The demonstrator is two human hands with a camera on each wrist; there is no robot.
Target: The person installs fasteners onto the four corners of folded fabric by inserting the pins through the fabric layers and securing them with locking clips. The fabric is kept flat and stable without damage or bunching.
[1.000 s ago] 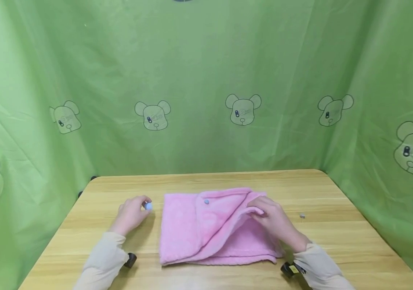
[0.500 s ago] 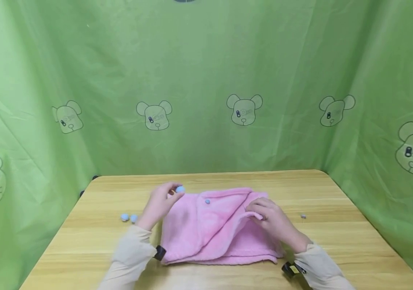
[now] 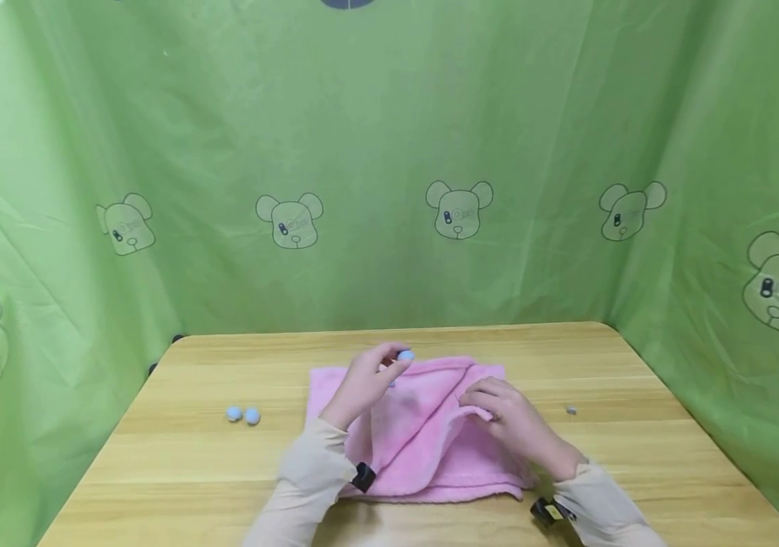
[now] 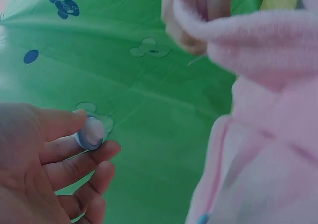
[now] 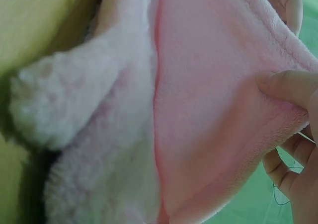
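Observation:
A pink plush cloth (image 3: 423, 425) lies folded on the table, its near flap lifted by my right hand (image 3: 515, 422). In the right wrist view, that hand's thumb (image 5: 288, 87) presses the flap, with the fingers behind it. A thin needle-like sliver (image 4: 198, 60) sticks out by its fingertips. My left hand (image 3: 365, 380) pinches a small round blue button-like piece (image 4: 91, 133) with a pale face between thumb and fingers, raised over the cloth's far part. A blue dot (image 4: 202, 218) on the cloth is mostly covered by the left hand in the head view.
Two light-blue balls (image 3: 252, 416) rest on the wooden table (image 3: 177, 463) left of the cloth. A small grey piece (image 3: 570, 411) lies to the right. Green curtains (image 3: 375, 289) with bear faces close in the back and sides.
My left hand has moved right from the table's left side to over the cloth, carrying the blue piece, and uncovered the two balls. The right hand stays about where it was.

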